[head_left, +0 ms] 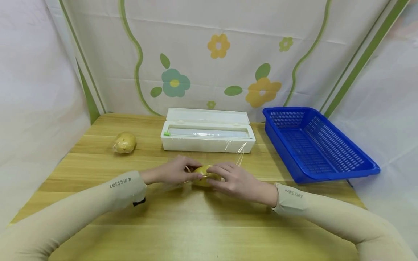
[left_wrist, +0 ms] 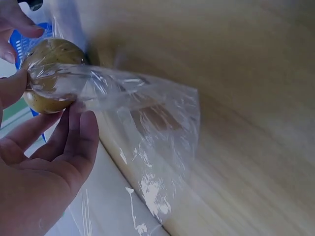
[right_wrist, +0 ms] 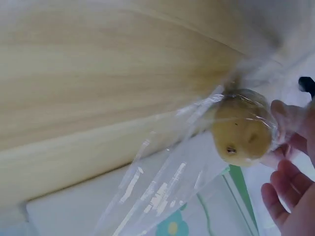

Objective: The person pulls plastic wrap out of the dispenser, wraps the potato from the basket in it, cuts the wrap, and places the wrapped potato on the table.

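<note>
A potato (head_left: 204, 175) with clear cling film (left_wrist: 147, 113) around it is between both hands, just above or on the table. My left hand (head_left: 177, 169) holds it, thumb on one side and fingers on the other, as the left wrist view shows. A loose flap of film hangs from the potato there. My right hand (head_left: 236, 183) is at the potato's right side; its loosely bent fingers (right_wrist: 275, 199) look apart from the skin in the right wrist view. From the potato, film stretches towards a white cling film box (head_left: 209, 145), its lid raised and a roll inside.
Another wrapped potato (head_left: 125, 142) lies at the left of the wooden table (head_left: 202, 235). On the right stands a blue perforated basket (head_left: 277, 145), overhanging the table edge. A flowered cloth backdrop (head_left: 202, 21) rises behind the box.
</note>
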{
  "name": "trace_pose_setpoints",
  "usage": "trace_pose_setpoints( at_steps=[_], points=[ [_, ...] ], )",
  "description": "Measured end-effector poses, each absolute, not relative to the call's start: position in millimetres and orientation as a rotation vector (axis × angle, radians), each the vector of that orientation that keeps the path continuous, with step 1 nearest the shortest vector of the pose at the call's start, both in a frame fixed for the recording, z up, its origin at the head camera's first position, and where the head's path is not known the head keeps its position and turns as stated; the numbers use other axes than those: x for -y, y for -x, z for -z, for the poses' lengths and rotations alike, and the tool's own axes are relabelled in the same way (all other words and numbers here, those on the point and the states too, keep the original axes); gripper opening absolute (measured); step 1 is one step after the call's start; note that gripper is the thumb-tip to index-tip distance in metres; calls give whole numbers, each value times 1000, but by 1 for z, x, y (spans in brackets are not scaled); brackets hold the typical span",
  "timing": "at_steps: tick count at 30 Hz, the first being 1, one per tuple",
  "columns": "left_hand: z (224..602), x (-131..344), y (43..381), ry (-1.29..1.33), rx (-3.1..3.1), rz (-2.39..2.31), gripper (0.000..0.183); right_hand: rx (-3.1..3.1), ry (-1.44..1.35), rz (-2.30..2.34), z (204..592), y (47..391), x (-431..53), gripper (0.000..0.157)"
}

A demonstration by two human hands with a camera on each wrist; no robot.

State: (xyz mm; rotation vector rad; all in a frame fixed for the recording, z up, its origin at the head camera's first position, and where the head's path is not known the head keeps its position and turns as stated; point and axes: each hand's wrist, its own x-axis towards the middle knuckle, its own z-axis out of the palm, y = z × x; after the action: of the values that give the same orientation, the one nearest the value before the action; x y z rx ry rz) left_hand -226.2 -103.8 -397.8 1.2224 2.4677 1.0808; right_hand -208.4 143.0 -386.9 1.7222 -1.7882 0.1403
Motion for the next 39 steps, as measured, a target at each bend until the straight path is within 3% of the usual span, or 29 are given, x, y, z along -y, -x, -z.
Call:
trace_pose_setpoints(
  at_steps=[17, 20, 25, 29, 39],
  points=[
    [397, 107, 238, -1143, -2636, -1010, 40, 2221, -1617, -368, 399, 232, -146, 56],
    [389, 105, 233, -1252, -2823, -1010, 35, 2264, -1600, -434, 400, 240, -146, 56],
    [375, 98, 226, -1646, -3074, -787, 26, 2342, -1568, -543, 398, 250, -145, 54],
    [374, 92, 221, -1777, -3088, -483, 32, 2441, -1482, -609, 395, 254, -144, 54],
    [391, 88, 230, -1578, -3138, -289, 58, 2694, -1294, -986, 397, 266, -141, 48]
  ],
)
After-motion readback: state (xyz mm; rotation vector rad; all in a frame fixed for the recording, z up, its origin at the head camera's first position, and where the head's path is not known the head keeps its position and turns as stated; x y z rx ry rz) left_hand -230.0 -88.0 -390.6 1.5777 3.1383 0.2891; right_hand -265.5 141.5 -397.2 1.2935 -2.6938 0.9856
